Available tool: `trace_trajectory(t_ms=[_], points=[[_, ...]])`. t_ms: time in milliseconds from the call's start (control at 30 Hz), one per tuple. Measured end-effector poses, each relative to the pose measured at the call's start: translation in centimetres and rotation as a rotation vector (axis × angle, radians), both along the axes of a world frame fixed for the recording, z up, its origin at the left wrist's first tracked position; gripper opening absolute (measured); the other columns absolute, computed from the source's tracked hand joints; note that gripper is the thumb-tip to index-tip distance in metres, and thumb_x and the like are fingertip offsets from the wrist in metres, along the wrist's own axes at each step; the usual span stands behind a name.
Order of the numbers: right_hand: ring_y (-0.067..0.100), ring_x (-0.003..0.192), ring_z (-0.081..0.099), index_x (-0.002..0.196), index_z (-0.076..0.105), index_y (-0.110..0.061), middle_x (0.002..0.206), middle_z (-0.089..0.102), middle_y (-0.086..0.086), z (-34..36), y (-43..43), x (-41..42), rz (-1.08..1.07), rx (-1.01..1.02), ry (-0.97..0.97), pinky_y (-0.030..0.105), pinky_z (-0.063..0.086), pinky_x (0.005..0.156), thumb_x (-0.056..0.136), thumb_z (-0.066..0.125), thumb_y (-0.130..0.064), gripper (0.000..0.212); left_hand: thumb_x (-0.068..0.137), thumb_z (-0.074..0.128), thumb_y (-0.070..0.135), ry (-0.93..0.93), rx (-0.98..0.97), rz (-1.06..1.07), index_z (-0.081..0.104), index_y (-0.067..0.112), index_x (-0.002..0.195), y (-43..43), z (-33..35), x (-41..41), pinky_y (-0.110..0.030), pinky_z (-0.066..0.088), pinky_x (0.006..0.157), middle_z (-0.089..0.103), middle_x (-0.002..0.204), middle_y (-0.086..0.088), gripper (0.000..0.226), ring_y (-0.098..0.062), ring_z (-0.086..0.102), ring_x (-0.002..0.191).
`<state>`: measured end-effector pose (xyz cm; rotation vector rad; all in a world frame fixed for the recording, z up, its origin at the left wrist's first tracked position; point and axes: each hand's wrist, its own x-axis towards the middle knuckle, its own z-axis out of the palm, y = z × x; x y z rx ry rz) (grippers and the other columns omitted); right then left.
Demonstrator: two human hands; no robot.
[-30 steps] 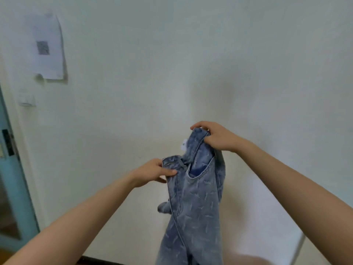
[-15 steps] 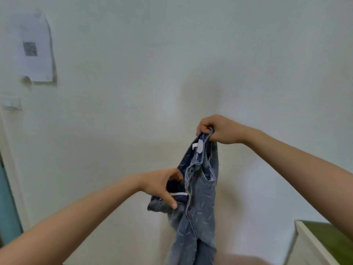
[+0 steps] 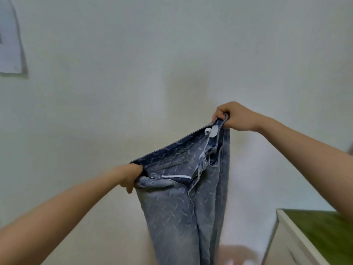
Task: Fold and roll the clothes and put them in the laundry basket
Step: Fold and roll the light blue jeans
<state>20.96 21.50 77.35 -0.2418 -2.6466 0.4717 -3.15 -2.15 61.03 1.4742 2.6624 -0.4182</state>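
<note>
Left hand [image 3: 131,176]: closed in a fist on the near, lower corner of the waistband, forearm reaching in from the bottom left.
Jeans [image 3: 183,207]: pale blue denim with a scattered light print, held up in the air between the 2 hands; the waistband is stretched open on a slant and the legs hang straight down out of view.
Handling: judged from the drape, a thick, fairly heavy cloth, soft enough to fold yet stiff at seams and waistband; not slippery, not fragile.
Where to hold: the waistband corners, as now, look the firmest grip; the hanging legs will likely swing if moved quickly.
Right hand [image 3: 234,117]: clenched on the far, upper corner of the waistband, beside the white label.
Worktop [image 3: 324,232]: green-topped surface with a white edge at lower right, clear of the jeans.
Wall [image 3: 172,54]: plain white, behind everything; a sheet of paper [image 3: 8,44] hangs at the far left.
Laundry basket: not in view.
</note>
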Motion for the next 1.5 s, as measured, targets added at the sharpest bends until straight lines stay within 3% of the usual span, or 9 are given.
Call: trace_trajectory(t_ms=[167,400,700,900,1000,1100,1300,1400,1500], points=[[0.023,0.069,0.048,0.062,0.042,-0.016,0.069,0.053,0.001,-2.8,3.0,0.0,-0.175,0.169,-0.276,0.028,0.035,0.058,0.071,0.046,0.011,0.029,0.090,0.057,0.046,0.285,0.282,-0.079,0.058,0.014,0.108,-0.1,4.1,1.0,-0.029,0.041,0.065,0.065,0.108,-0.007,0.038,-0.024,0.062,0.089],[0.021,0.102,0.061,0.104,0.073,-0.017,0.110,0.069,0.001,-4.0,2.8,-0.7,-0.260,0.268,-0.542,0.035,0.051,0.090,0.078,0.045,0.006,0.045,0.081,0.064,0.006,0.417,0.663,0.036,0.034,0.009,0.132,1.1,5.4,2.6,-0.031,0.033,0.040,0.041,0.118,-0.017,0.059,-0.025,0.044,0.047],[0.017,0.078,0.056,0.087,0.073,-0.018,0.080,0.067,-0.003,-4.5,1.7,-1.9,-0.138,0.183,-0.591,0.027,0.045,0.069,0.080,0.055,0.000,0.027,0.088,0.058,0.012,0.856,-0.044,-0.245,0.067,0.017,0.096,0.4,9.2,1.8,-0.033,0.035,0.088,0.062,0.102,0.002,0.013,-0.025,0.044,0.114],[0.005,0.049,0.043,0.046,0.054,-0.022,0.051,0.050,-0.010,-4.5,1.9,-0.5,-0.017,-0.204,-0.464,0.015,0.034,0.053,0.088,0.066,-0.036,0.046,0.075,0.078,0.014,-0.771,0.348,0.041,0.066,0.014,0.081,-4.5,10.6,-1.5,-0.027,0.053,0.065,0.071,0.082,-0.002,0.014,-0.022,0.065,0.080],[0.016,0.059,0.062,0.063,0.067,-0.013,0.067,0.067,0.005,-5.2,2.3,-0.9,-0.015,-0.685,-0.232,0.025,0.050,0.060,0.089,0.064,-0.028,0.030,0.069,0.075,0.030,-1.183,0.611,0.146,0.068,0.005,0.099,-5.2,9.6,-2.5,-0.033,0.058,0.070,0.073,0.100,-0.015,0.039,-0.025,0.071,0.086],[0.024,0.065,0.069,0.090,0.068,0.000,0.082,0.072,0.016,-6.1,1.6,-3.0,-0.203,-0.987,-0.005,0.030,0.059,0.058,0.086,0.070,-0.020,0.021,0.085,0.066,0.022,-1.247,0.913,0.374,0.067,0.002,0.090,-2.5,8.0,-1.9,-0.031,0.059,0.060,0.073,0.081,-0.014,0.020,-0.022,0.070,0.065],[0.018,0.035,0.058,0.068,0.057,-0.001,0.066,0.057,0.015,-7.1,-3.1,-8.5,-0.372,-1.090,0.214,0.025,0.048,0.037,0.082,0.067,0.005,0.019,0.080,0.058,-0.004,-1.192,1.451,0.649,0.058,0.001,0.082,5.2,6.6,3.0,-0.027,0.049,0.051,0.056,0.069,-0.014,0.006,-0.022,0.054,0.056],[0.024,0.062,0.062,0.065,0.059,-0.002,0.074,0.061,0.017,-7.5,-5.5,-10.7,-0.317,-0.998,0.210,0.034,0.056,0.059,0.078,0.063,0.014,0.021,0.082,0.054,-0.007,-1.235,1.422,0.547,0.055,0.001,0.079,7.7,7.2,6.4,-0.028,0.053,0.043,0.056,0.071,-0.014,0.009,-0.022,0.057,0.059],[0.026,0.099,0.058,0.113,0.054,0.000,0.110,0.058,0.012,-7.8,-6.6,-11.1,-0.275,-0.869,0.342,0.040,0.053,0.087,0.083,0.059,-0.002,0.030,0.084,0.057,-0.006,-1.191,1.365,0.412,0.055,0.002,0.076,8.2,8.5,8.4,-0.036,0.056,0.060,0.059,0.069,-0.014,0.011,-0.024,0.059,0.060]])
